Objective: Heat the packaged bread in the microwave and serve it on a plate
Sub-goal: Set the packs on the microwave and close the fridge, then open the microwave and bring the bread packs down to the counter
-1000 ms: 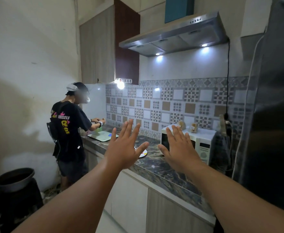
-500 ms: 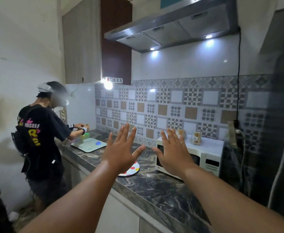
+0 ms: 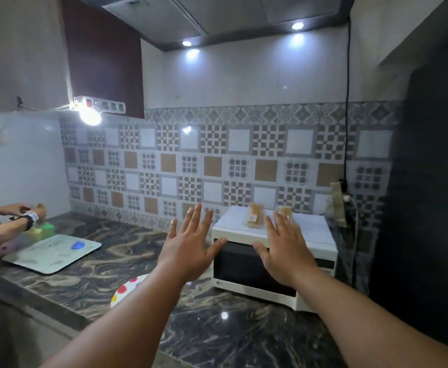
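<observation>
A white microwave point(image 3: 314, 232) with a dark door stands shut on the marble counter point(image 3: 217, 328). Two packaged pieces of bread lie on its top: one point(image 3: 255, 215) near the middle, another point(image 3: 286, 210) partly hidden behind my right fingers. My left hand point(image 3: 189, 247) is raised with fingers spread, in front of the microwave's left edge. My right hand point(image 3: 284, 248) is spread the same way before the door. Neither holds anything. A white plate with coloured dots point(image 3: 127, 288) lies on the counter, mostly covered by my left forearm.
Another person's forearms point(image 3: 10, 219) work at the far left over a pale tray point(image 3: 55, 254) with green and blue items. A tall dark fridge point(image 3: 430, 208) borders the right. A range hood hangs overhead, and a cable and plug run down beside the microwave.
I have come closer to the counter and my view has turned right. The microwave and bread now look larger, and the other person is nearly out of view. Both hands stay spread.
</observation>
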